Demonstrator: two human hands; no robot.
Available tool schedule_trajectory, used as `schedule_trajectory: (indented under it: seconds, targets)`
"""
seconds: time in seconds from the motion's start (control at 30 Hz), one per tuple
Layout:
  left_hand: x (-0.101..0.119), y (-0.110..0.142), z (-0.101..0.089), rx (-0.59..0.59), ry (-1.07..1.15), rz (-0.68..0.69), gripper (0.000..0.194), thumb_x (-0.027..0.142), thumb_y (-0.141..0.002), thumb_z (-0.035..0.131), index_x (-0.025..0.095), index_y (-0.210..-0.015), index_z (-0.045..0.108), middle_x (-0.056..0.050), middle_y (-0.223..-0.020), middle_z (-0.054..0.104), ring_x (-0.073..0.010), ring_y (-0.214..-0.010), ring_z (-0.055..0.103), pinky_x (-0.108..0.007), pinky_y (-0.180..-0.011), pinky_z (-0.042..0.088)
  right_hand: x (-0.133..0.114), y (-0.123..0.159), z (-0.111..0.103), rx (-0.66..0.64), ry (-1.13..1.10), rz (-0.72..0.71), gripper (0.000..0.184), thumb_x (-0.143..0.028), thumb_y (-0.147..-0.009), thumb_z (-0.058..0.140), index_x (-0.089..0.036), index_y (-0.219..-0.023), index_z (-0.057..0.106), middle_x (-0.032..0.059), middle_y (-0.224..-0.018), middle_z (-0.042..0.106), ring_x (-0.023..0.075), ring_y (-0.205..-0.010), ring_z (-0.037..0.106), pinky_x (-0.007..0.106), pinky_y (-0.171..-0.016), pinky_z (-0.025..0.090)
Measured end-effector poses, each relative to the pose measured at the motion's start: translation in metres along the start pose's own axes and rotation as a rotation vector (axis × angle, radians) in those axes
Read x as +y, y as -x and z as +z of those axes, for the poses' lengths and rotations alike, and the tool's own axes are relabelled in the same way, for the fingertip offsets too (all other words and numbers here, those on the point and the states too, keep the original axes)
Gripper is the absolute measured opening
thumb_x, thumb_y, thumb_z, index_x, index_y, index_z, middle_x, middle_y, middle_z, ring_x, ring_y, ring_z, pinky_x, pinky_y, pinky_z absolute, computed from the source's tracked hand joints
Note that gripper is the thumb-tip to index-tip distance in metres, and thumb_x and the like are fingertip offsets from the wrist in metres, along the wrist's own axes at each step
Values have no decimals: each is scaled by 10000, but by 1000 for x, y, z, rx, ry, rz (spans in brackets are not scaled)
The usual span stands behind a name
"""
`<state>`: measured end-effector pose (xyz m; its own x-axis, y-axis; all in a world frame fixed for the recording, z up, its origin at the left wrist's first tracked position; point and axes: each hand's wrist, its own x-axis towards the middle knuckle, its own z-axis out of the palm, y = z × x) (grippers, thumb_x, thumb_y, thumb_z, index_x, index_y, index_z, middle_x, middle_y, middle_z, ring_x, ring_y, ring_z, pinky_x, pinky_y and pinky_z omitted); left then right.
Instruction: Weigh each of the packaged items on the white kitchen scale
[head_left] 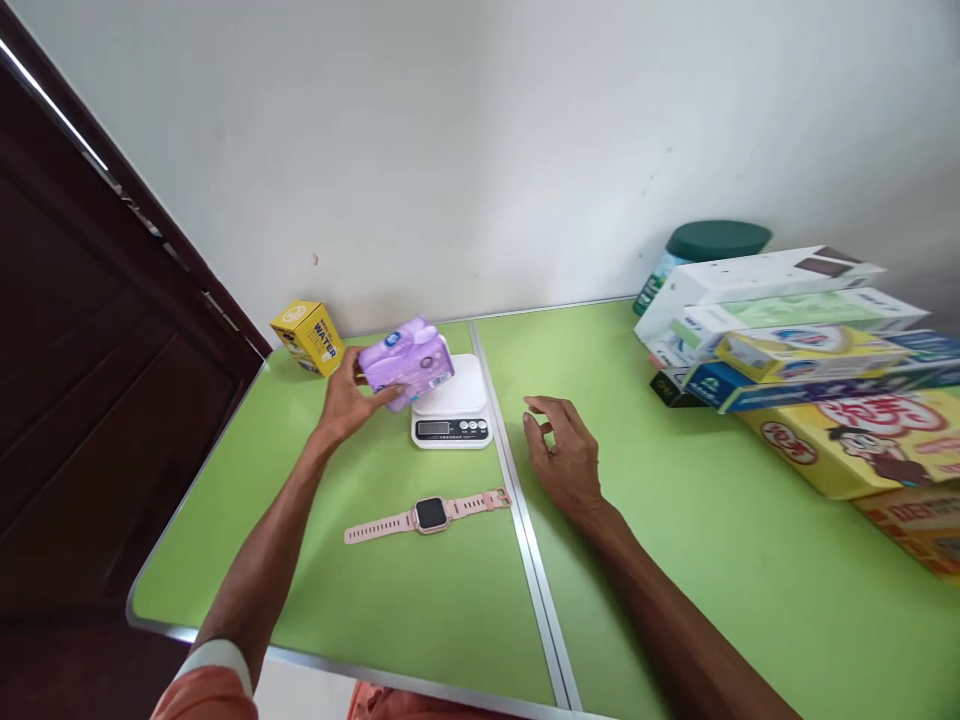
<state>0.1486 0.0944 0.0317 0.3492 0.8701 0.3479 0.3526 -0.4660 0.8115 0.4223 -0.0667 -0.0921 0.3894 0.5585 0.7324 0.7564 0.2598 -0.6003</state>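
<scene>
My left hand (350,396) grips a purple plastic-wrapped pack (407,362) by its left end, thumb in front. The pack is tilted and overlaps the left part of a white kitchen scale (455,392); I cannot tell whether they touch. Buttons and a small dark display line the scale's front. Right of the scale, my right hand (562,450) hovers near the table with fingers curled and a gap between thumb and forefinger, holding nothing. A pink smartwatch (430,513) lies below the scale, its strap stretched out flat.
A yellow box (308,337) stands by the wall at back left. On the right, several boxes are stacked on a large yellow carton (817,452), with a green-lidded tub (718,238) behind. A metal seam (517,480) crosses the green table (645,590). A dark door (90,380) is at left.
</scene>
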Motion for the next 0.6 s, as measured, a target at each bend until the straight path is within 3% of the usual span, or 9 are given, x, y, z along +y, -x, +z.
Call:
schedule_trajectory:
  seconds: [0.13, 0.3, 0.4, 0.5, 0.6]
  targets:
    - [8, -16, 48, -131, -49, 40, 648, 485, -687, 988, 237, -1146, 604, -64, -1147, 789, -251, -1002, 756, -423, -925, 632, 15, 2, 1, 11, 21, 31, 232, -247, -1074, 538, -223, -1210, 724, 121, -1091, 764, 269, -965, 771, 402, -699, 680]
    - [-6, -23, 60, -181, -156, 28, 650, 488, -729, 966, 238, -1213, 611, -67, -1170, 786, -264, -1035, 736, -443, -959, 620, 16, 8, 10, -45, -10, 57, 251, -283, -1088, 532, -226, -1237, 726, 127, -1128, 766, 275, -1013, 770, 443, -816, 694]
    - [-20, -23, 54, -201, -128, 47, 881, 577, -721, 978, 234, -1427, 577, -128, -1333, 744, -304, -1141, 737, -489, -1032, 613, 18, 7, 17, -54, -36, 87, 276, -320, -1093, 532, -225, -1258, 732, 131, -1151, 764, 285, -1029, 760, 473, -848, 695]
    - [-34, -19, 54, -164, -65, 81, 1271, 647, -647, 1018, 238, -1673, 388, -219, -1560, 595, -374, -1308, 696, -563, -1124, 579, 21, -2, 29, -16, -43, 113, 345, -411, -1108, 540, -218, -1324, 727, 155, -1222, 766, 320, -1127, 739, 543, -939, 680]
    - [-47, -4, 64, -75, -34, 109, 1437, 708, -633, 1009, 261, -1757, 234, -258, -1665, 471, -433, -1466, 600, -631, -1216, 507, 23, -16, 46, 29, -58, 121, 475, -515, -1134, 489, -199, -1420, 698, 191, -1335, 755, 351, -1270, 698, 605, -1079, 623]
